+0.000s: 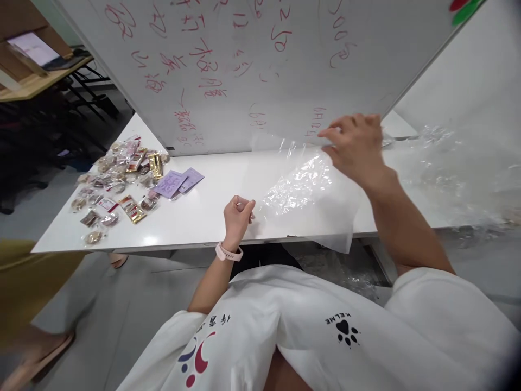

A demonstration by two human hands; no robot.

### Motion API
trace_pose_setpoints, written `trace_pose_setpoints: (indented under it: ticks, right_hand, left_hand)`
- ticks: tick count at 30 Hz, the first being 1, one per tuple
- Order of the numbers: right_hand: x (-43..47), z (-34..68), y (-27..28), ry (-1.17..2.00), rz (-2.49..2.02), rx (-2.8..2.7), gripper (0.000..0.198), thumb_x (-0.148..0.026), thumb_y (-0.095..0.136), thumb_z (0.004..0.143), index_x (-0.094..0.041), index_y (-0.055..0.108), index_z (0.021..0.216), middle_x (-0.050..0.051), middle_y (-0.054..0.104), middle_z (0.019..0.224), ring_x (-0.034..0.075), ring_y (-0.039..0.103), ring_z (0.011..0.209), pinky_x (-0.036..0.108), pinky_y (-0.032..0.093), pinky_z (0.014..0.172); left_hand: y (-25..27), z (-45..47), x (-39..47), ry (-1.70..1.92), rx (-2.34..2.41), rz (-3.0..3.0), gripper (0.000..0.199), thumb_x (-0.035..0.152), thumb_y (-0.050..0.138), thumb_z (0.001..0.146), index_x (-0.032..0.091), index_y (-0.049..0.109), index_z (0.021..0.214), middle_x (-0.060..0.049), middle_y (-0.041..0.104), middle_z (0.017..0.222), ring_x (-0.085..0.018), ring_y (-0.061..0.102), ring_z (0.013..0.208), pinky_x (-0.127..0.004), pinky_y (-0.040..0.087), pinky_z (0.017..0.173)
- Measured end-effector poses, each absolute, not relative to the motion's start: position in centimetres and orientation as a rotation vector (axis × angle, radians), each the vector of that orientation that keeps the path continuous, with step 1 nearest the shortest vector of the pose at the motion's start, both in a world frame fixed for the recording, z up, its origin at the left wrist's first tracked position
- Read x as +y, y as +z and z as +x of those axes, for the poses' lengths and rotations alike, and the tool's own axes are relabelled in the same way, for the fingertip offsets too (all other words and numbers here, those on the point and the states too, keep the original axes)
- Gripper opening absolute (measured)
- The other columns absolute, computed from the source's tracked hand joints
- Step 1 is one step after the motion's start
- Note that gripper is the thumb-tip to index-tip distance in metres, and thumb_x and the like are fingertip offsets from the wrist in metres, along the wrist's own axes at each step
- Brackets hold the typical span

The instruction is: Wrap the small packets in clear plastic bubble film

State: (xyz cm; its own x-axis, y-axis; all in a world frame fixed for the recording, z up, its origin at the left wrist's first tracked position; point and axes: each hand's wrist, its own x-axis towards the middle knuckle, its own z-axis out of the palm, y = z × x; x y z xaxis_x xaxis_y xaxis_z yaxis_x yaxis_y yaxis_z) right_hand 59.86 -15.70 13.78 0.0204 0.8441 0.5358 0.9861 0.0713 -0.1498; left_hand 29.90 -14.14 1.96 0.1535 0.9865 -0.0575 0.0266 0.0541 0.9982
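A large clear plastic bag (295, 184) is stretched between my hands above the white table, its lower corner hanging past the front edge. My left hand (239, 217), with a pale pink band on the wrist, is closed in a pinch at the bag's left side. Higher up and to the right, my right hand (354, 149) has curled fingers, with thumb and forefinger at the bag's upper edge. The exact contact there is hard to make out through the transparent film. Nothing can be seen inside the bag.
Small wrapped packets (118, 168) lie heaped on the table's left, beside purple cards (175, 183). A whiteboard (228, 108) with red writing stands along the back. More clear plastic (459, 179) is piled at right. Another person's foot (52, 350) shows at lower left.
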Motion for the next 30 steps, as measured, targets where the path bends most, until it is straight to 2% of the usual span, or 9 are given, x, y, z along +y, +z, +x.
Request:
trace_pose_setpoints:
  ticks: [2, 5, 8, 10, 12, 15, 20, 27, 30]
  right_hand:
    - [-14.2, 58.0, 11.0, -0.335, -1.832, -1.98, 0.027, -0.02, 0.068, 0.089, -0.025, 0.069, 0.115, 0.006, 0.059, 0.133, 0.036, 0.045, 0.134, 0.068, 0.028, 0.111]
    - [-13.9, 54.2, 4.8, 0.041, -1.855, -2.15, 0.04, -0.039, 0.057, 0.097, -0.024, 0.06, 0.134, 0.01, 0.05, 0.148, 0.036, 0.041, 0.139, 0.065, 0.029, 0.114]
    - [-14.9, 51.5, -1.6, 0.365, -1.891, -2.192, 0.052, -0.052, 0.042, 0.1, -0.028, 0.048, 0.147, 0.005, 0.033, 0.161, 0.032, 0.026, 0.15, 0.059, 0.023, 0.12]
    - [-15.1, 51.1, -4.6, 0.419, -1.862, -2.217, 0.057, -0.056, 0.036, 0.101, -0.032, 0.039, 0.152, 0.0, 0.022, 0.165, 0.028, 0.017, 0.153, 0.055, 0.017, 0.124]
    - [-14.5, 51.7, -6.1, 0.425, -1.806, -2.248, 0.058, -0.058, 0.034, 0.1, -0.036, 0.034, 0.154, -0.005, 0.017, 0.165, 0.025, 0.014, 0.154, 0.052, 0.012, 0.126]
    - [-12.4, 53.3, -6.6, 0.434, -1.7, -2.319, 0.058, -0.059, 0.034, 0.099, -0.04, 0.033, 0.153, -0.009, 0.016, 0.165, 0.022, 0.014, 0.154, 0.051, 0.01, 0.126]
    - [-9.1, 54.1, -6.5, 0.397, -1.578, -2.405, 0.058, -0.06, 0.034, 0.099, -0.039, 0.034, 0.153, -0.008, 0.018, 0.165, 0.021, 0.016, 0.153, 0.05, 0.012, 0.126]
    - [-8.4, 53.8, -6.8, 0.249, -1.603, -2.475, 0.058, -0.062, 0.025, 0.1, -0.04, 0.032, 0.154, -0.008, 0.019, 0.165, 0.021, 0.019, 0.153, 0.049, 0.018, 0.125]
    - [-8.4, 53.9, -7.1, 0.182, -1.603, -2.511, 0.06, -0.062, 0.021, 0.1, -0.04, 0.029, 0.155, -0.007, 0.018, 0.165, 0.021, 0.018, 0.153, 0.048, 0.019, 0.125]
  left_hand:
    - [0.1, 30.3, -14.3, 0.996, 1.315, 1.326, 0.026, 0.039, 0.068, 0.081, 0.022, 0.05, 0.073, 0.007, 0.051, 0.048, -0.012, 0.051, 0.046, -0.022, 0.038, 0.051]
    - [-1.7, 29.6, -13.8, 0.818, 1.555, 1.563, 0.022, 0.039, 0.062, 0.085, 0.022, 0.054, 0.075, 0.002, 0.06, 0.06, -0.015, 0.055, 0.056, -0.026, 0.039, 0.059]
    - [-2.2, 27.2, -12.2, 0.757, 1.604, 1.764, 0.024, 0.046, 0.056, 0.09, 0.022, 0.061, 0.093, -0.006, 0.069, 0.09, -0.022, 0.061, 0.08, -0.033, 0.044, 0.071]
    - [-2.1, 24.8, -10.3, 0.862, 1.66, 1.873, 0.029, 0.044, 0.053, 0.092, 0.02, 0.061, 0.107, -0.011, 0.067, 0.108, -0.027, 0.059, 0.099, -0.039, 0.045, 0.085]
    - [-1.8, 21.9, -8.0, 0.967, 1.791, 1.96, 0.03, 0.038, 0.054, 0.091, 0.017, 0.059, 0.112, -0.015, 0.063, 0.118, -0.031, 0.052, 0.115, -0.046, 0.04, 0.099]
    - [-1.3, 17.0, -4.4, 1.004, 2.019, 1.981, 0.03, 0.032, 0.054, 0.09, 0.015, 0.057, 0.115, -0.017, 0.059, 0.124, -0.033, 0.044, 0.125, -0.05, 0.031, 0.11]
    - [-0.6, 10.7, 0.5, 0.913, 2.228, 1.905, 0.037, 0.027, 0.055, 0.086, 0.011, 0.055, 0.119, -0.019, 0.059, 0.122, -0.035, 0.042, 0.123, -0.051, 0.031, 0.109]
    - [1.1, 10.4, 5.7, 0.353, 2.118, 2.046, 0.068, 0.039, 0.07, 0.069, 0.013, 0.052, 0.13, -0.018, 0.06, 0.12, -0.04, 0.041, 0.125, -0.049, 0.036, 0.103]
    - [1.9, 11.4, 7.6, 0.393, 2.113, 2.086, 0.06, 0.041, 0.067, 0.073, 0.018, 0.055, 0.127, -0.014, 0.062, 0.12, -0.039, 0.043, 0.125, -0.051, 0.034, 0.106]
